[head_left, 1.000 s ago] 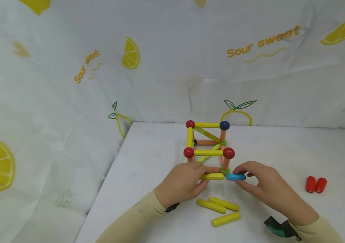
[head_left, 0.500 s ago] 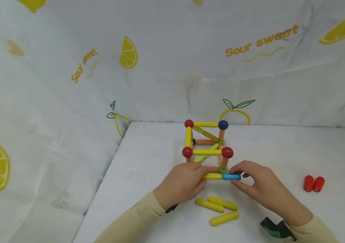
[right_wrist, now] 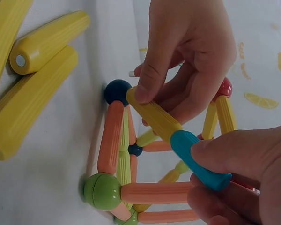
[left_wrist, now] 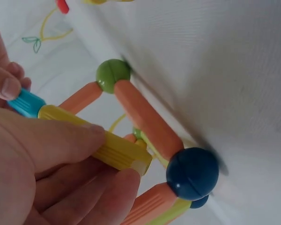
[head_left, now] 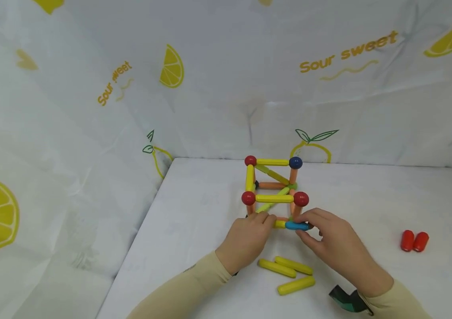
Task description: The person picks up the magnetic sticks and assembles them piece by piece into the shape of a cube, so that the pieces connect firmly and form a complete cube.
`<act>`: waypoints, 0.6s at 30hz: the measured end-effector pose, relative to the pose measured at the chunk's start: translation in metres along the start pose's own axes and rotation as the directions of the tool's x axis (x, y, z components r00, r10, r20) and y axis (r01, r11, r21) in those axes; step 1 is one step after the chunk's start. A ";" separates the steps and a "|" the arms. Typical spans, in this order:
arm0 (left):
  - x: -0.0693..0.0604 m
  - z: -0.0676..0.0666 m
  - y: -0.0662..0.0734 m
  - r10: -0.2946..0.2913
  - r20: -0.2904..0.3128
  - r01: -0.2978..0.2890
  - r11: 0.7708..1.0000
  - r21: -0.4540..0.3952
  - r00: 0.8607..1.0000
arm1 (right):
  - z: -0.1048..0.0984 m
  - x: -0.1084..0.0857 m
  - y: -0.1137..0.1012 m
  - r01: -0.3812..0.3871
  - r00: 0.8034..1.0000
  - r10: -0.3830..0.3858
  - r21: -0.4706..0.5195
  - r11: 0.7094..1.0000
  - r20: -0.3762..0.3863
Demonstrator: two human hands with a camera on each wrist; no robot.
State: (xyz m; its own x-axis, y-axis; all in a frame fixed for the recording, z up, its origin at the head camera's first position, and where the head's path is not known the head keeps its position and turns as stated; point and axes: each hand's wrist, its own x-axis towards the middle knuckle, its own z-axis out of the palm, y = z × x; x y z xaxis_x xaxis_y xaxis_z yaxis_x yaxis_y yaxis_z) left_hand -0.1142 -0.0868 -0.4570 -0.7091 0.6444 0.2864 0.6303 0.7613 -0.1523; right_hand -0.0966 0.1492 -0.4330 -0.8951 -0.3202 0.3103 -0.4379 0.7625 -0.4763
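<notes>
**While the yellow stick [head_left: 280, 224] meets the blue stick [head_left: 296, 226], the frame [head_left: 274, 199] stands exposed**

As the head view shows, the left hand [head_left: 245, 243] and right hand [head_left: 335, 243] hold the two sticks end to end, just on the wearer's side of the frame. Nearer the wearer than both grips lie three loose yellow sticks [head_left: 296, 285]; well right of the right hand are two red pieces [head_left: 407, 240].

In the left wrist view, the left thumb and fingers are closed on the yellow stick. Its free end appears just short of a dark blue ball [left_wrist: 193, 173], which an orange stick [left_wrist: 150, 119] links to a green ball [left_wrist: 113, 76].

In the right wrist view, the right thumb and fingers pinch the blue stick; no gap shows at the joint. Contact with the dark blue ball cannot be confirmed. Assessed risk: twisting either hand could part the joint, and pushing inward could jolt the frame, whose lower corners obstruct the fingertips. Pale end discs [right_wrist: 20, 61] on the loose sticks suggest magnets, so unintended snapping is possible.
</notes>
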 end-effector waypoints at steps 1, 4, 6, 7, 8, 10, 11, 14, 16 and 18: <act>0.000 0.002 0.001 -0.011 0.003 0.011 1.000 -0.005 1.000 | 0.001 0.000 -0.001 0.000 1.000 0.000 -0.001 1.000 -0.010; 0.000 0.005 0.001 -0.043 0.010 0.044 0.999 -0.025 0.999 | 0.004 0.000 -0.003 -0.003 1.000 0.003 -0.008 1.000 -0.031; 0.000 0.006 0.002 -0.060 0.015 0.060 0.997 -0.039 0.998 | 0.006 0.001 -0.006 -0.012 0.999 0.011 -0.014 1.000 -0.037; 0.000 0.006 0.002 -0.064 0.016 0.065 0.997 -0.044 0.998 | 0.006 0.001 -0.007 -0.015 0.999 0.014 -0.018 1.000 -0.039; 0.000 0.006 0.002 -0.068 0.014 0.069 0.996 -0.048 0.998 | 0.007 0.001 -0.008 -0.016 0.999 0.015 -0.024 1.000 -0.039; 0.000 0.007 0.002 -0.072 0.004 0.072 0.996 -0.052 0.997 | 0.008 0.002 -0.010 -0.013 0.999 0.012 -0.032 0.999 -0.047; 0.001 0.007 0.002 -0.072 -0.004 0.072 0.996 -0.052 0.997 | 0.009 0.002 -0.010 -0.011 0.999 0.009 -0.035 0.999 -0.052; 0.002 0.009 0.003 -0.063 -0.044 0.060 0.997 -0.056 0.997 | 0.010 0.002 -0.011 0.000 0.997 -0.003 -0.041 0.999 -0.071; 0.004 0.009 0.003 -0.053 -0.081 0.047 0.996 -0.072 0.995 | 0.012 0.002 -0.010 0.018 0.996 -0.022 -0.045 0.999 -0.089; 0.007 0.008 0.003 -0.042 -0.117 0.031 0.995 -0.095 0.992 | 0.013 0.002 -0.010 0.048 0.992 -0.054 -0.056 0.997 -0.113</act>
State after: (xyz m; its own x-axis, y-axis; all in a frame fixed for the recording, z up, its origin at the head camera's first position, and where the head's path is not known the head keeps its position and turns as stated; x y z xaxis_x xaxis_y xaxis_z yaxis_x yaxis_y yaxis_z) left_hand -0.1194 -0.0792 -0.4632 -0.6931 0.5989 0.4013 0.6351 0.7706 -0.0531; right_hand -0.0951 0.1338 -0.4379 -0.8549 -0.2955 0.4264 -0.4748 0.7767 -0.4138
